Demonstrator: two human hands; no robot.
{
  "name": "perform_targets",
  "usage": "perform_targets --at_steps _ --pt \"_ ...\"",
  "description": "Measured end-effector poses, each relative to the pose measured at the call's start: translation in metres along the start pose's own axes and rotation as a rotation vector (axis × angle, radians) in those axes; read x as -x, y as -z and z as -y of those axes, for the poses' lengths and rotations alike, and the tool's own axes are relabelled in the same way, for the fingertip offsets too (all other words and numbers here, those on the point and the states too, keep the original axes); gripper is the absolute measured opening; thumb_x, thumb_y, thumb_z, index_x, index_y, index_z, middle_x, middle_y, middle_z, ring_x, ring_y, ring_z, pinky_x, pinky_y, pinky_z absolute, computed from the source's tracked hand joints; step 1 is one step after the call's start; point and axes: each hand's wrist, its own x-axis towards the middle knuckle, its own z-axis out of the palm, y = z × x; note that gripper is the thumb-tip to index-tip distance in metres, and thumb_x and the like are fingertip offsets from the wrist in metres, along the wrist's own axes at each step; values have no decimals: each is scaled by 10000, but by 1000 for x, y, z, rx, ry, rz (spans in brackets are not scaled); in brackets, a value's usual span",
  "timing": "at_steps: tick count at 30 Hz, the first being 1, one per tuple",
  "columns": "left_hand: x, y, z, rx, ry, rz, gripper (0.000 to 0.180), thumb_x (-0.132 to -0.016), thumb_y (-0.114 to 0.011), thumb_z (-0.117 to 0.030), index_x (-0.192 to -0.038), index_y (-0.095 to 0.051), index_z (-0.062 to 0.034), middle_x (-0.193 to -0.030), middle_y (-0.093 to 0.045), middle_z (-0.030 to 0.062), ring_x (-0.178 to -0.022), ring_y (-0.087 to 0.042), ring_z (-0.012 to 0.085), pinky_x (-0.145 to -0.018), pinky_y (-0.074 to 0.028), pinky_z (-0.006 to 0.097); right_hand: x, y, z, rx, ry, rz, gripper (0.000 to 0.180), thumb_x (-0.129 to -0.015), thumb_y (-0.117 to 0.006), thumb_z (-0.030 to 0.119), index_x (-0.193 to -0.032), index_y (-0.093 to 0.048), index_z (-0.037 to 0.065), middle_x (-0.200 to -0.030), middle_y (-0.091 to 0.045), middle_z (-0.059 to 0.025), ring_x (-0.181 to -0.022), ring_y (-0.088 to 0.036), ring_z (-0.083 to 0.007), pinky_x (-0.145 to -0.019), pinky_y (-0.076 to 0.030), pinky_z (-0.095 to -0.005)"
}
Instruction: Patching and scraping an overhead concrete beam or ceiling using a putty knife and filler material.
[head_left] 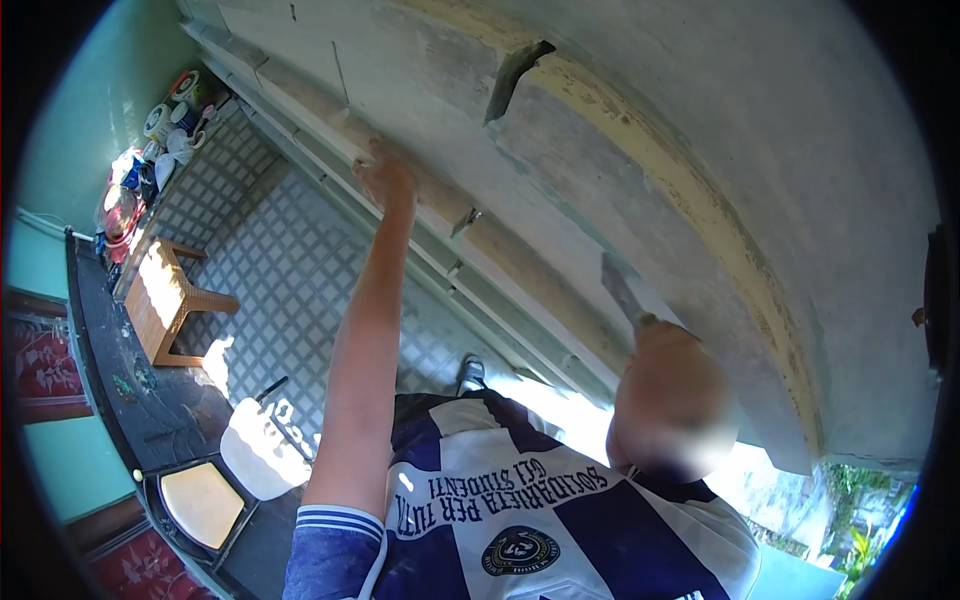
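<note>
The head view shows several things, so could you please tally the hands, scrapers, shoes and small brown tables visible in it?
Hands: 2 (left hand and right hand)
Scraper: 1, in the right hand
Shoe: 1
Small brown table: 1
Total: 5

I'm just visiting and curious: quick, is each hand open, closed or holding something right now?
Left hand: on the long ledge; whether it grips cannot be told.
Right hand: closed, holding a flat-bladed scraper.
</note>
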Motion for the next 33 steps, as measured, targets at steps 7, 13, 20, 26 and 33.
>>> perform_targets --at_steps 7,13,20,26,33 --pt "-2 2 -1 -17 -4 4 808 -982 -394 -587 -1477 -296 45 -1385 -468 317 -1246 -514 458 -1016 -434 542 -5 -8 14 -63 26 -82 423 -1071 -407 351 -714 -385 125 -536 -359 -8 -406 -314 -115 -366 -314 -254" --pt "6 2 -5 -6 20 10 803 -979 -398 -586 -1477 -302 37 -1387 -467 320 -1251 -509 462 -1022 -429 537 -7 -4 12 -24 -30 -109 433 -1074 -396 341 -706 -380 116 -540 -389 -11 -414 -331 -105 -372 -312 -251" --pt "-2 1 2 -4 -8 -12 800 -977 -408 -583 -1474 -312 36 -1392 -462 321 -1255 -508 461 -1022 -436 533 -10 1 20 -46 18 -38 424 -1067 -410 370 -722 -375 127 -537 -354 -9 -425 -311 -121 -388 -323 -249" --pt "-2 2 -4 -3 3 -9 811 -977 -412 -582 -1470 -307 53 -1387 -469 315 -1254 -509 460 -1018 -437 542 -11 0 14 -104 -23 -38 377 -1073 -397 351 -769 -403 128 -578 -385 -14 -442 -328 -116 -388 -315 -247" --pt "-1 0 -3 -12 5 -6 808 -980 -397 -584 -1471 -305 52 -1384 -468 320 -1256 -509 456 -1013 -444 538 -8 -3 4 -127 3 -46 378 -1084 -365 307 -757 -398 119 -561 -369 -12 -435 -337 -112 -375 -298 -248"
